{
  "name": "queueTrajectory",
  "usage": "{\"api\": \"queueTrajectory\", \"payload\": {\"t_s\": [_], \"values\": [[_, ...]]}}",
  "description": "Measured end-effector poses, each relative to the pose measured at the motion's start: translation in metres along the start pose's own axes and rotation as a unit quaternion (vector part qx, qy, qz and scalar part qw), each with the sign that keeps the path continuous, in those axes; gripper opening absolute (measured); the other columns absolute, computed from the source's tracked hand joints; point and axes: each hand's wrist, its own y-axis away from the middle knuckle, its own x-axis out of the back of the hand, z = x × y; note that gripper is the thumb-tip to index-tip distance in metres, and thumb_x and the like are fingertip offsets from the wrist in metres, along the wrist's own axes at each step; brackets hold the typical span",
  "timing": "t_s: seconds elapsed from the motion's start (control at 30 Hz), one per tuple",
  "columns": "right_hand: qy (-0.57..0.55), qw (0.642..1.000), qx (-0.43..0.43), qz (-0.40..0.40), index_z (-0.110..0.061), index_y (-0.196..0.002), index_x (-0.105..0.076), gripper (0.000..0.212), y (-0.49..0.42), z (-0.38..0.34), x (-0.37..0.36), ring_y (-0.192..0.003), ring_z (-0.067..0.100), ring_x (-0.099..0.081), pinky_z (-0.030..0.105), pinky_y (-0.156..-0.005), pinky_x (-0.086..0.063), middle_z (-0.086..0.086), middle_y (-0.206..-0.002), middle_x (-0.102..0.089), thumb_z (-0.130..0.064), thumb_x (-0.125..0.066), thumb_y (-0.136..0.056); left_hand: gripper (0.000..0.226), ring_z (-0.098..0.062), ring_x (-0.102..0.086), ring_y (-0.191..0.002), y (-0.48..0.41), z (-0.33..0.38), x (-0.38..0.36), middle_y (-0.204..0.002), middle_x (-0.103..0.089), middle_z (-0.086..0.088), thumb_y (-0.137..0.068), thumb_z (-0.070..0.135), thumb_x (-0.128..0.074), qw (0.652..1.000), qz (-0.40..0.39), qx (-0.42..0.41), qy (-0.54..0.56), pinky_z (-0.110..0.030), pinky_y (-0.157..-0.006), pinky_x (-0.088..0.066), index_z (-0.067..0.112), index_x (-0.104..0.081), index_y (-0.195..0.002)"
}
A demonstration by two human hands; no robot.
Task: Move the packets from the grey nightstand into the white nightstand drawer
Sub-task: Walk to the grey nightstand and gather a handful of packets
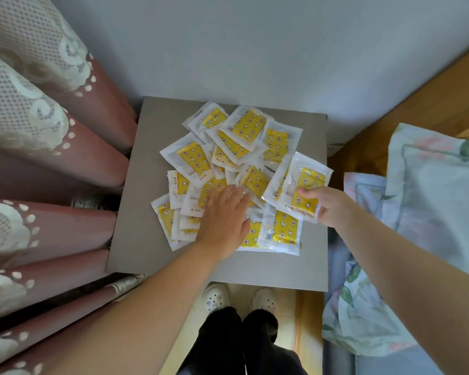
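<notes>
A person's right hand (333, 205) pinches a packet (307, 182) by its near edge; left of that grip, the left hand (222, 220) lies flat on the heap (236, 142) covering the grey nightstand (144, 239), packets likely light, floppy, slippery, best taken edgewise.

Pale wall (255, 44) behind — pink lace curtains (65, 158) left, floral bedding (431, 198) right

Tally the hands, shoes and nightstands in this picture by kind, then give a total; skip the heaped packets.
Hands: 2, left hand flat on the packets, right hand pinching a packet.
Shoes: 2, white shoes.
Nightstands: 1, the grey nightstand.
Total: 5.
</notes>
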Motion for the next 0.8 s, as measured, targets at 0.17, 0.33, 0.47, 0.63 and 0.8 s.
{"api": "queueTrajectory", "payload": {"t_s": [0.17,0.33,0.47,0.63,0.8], "values": [[0.007,1.0,0.003,-0.004,-0.011,-0.09,-0.064,0.014,0.001,0.023,0.032,-0.098,0.02,-0.062,0.033,-0.091,-0.045,0.004,-0.101,-0.068,-0.008,-0.072,-0.079,0.043,-0.024,-0.046,-0.112,-0.012,0.035,-0.001,-0.118,-0.056,-0.002,-0.096,0.047,-0.042,0.997,-0.071,-0.006,-0.042,-0.04,-0.096,-0.032,0.014,-0.055,-0.121],[-0.032,0.999,0.013,0.006,-0.008,-0.108,-0.065,0.037,-0.008,0.053,0.051,-0.103,0.031,-0.065,0.048,-0.089,-0.05,0.011,-0.11,-0.069,-0.004,-0.074,-0.073,0.066,-0.024,-0.043,-0.112,-0.021,0.06,-0.011,-0.119,-0.052,-0.003,-0.085,0.068,-0.044,0.989,-0.098,0.076,-0.079,-0.042,-0.097,-0.029,0.014,-0.045,-0.122],[-0.061,0.998,0.017,0.016,-0.002,-0.112,-0.064,0.037,-0.009,0.078,0.056,-0.101,0.034,-0.065,0.049,-0.083,-0.053,0.017,-0.111,-0.068,0.001,-0.072,-0.076,0.068,-0.023,-0.044,-0.113,-0.017,0.071,-0.022,-0.12,-0.052,-0.003,-0.081,0.067,-0.053,0.986,-0.109,0.118,-0.05,-0.039,-0.097,-0.032,0.013,-0.045,-0.121],[0.023,0.993,0.056,0.099,-0.015,-0.078,-0.065,0.017,-0.012,0.096,0.052,-0.09,0.03,-0.067,0.049,-0.087,-0.053,0.012,-0.096,-0.07,-0.008,-0.08,-0.072,0.06,-0.021,-0.053,-0.109,-0.018,0.084,-0.022,-0.117,-0.054,-0.003,-0.081,0.049,-0.068,0.958,-0.127,0.233,0.113,-0.03,-0.087,-0.045,0.012,-0.044,-0.121],[0.088,0.985,0.083,0.125,-0.014,-0.075,-0.063,0.02,-0.005,0.113,0.039,-0.086,0.028,-0.067,0.042,-0.085,-0.054,0.013,-0.094,-0.07,-0.014,-0.083,-0.07,0.017,-0.028,-0.061,-0.09,-0.017,0.092,-0.022,-0.1,-0.064,-0.005,-0.087,0.023,-0.065,0.885,-0.088,0.329,0.317,-0.038,-0.077,-0.051,0.016,-0.054,-0.098]]}}
